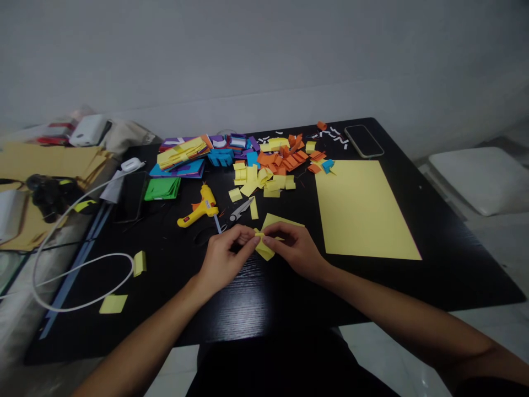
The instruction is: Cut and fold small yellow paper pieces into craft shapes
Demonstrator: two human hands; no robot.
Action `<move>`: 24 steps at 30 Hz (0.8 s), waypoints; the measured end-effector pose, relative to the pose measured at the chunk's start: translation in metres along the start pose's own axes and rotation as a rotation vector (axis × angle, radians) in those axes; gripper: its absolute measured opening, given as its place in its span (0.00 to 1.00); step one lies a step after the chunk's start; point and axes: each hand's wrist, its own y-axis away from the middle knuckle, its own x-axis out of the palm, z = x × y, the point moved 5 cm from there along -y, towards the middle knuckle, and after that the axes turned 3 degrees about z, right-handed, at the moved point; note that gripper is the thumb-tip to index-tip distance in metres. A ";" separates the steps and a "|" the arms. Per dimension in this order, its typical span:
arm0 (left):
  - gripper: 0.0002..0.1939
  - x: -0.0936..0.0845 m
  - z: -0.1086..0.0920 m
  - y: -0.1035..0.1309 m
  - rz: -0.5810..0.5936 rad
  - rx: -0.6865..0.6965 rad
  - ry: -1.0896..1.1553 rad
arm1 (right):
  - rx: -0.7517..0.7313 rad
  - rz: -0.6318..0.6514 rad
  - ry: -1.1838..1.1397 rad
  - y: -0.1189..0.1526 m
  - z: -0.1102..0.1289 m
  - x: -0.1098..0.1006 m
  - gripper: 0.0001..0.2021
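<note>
The near edge of the black table (289,309) crosses the lower frame, a strip of dark surface running between it and the hands; right of centre, the large yellow sheet (363,209) stops short of that edge. At centre, the left hand (226,251) and right hand (297,251), fingers curled, pinch the small yellow paper piece (265,251).

Fingertips of the left hand (226,251) and right hand (298,251) cover the top of a small yellow paper piece (265,253); its folds cannot be made out. The right hand also hides part of a yellow sheet (279,220) behind it. Handles of the scissors (242,210) are partly obscured by the left hand. Marking on the yellow glue gun (200,209): too small to read. White seat (481,179): blurred, cut by the right edge. Brown paper (49,160): cut by the left edge.
</note>
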 end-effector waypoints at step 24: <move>0.05 0.000 -0.009 0.000 0.014 0.135 -0.090 | -0.052 -0.008 0.029 0.001 0.005 0.002 0.10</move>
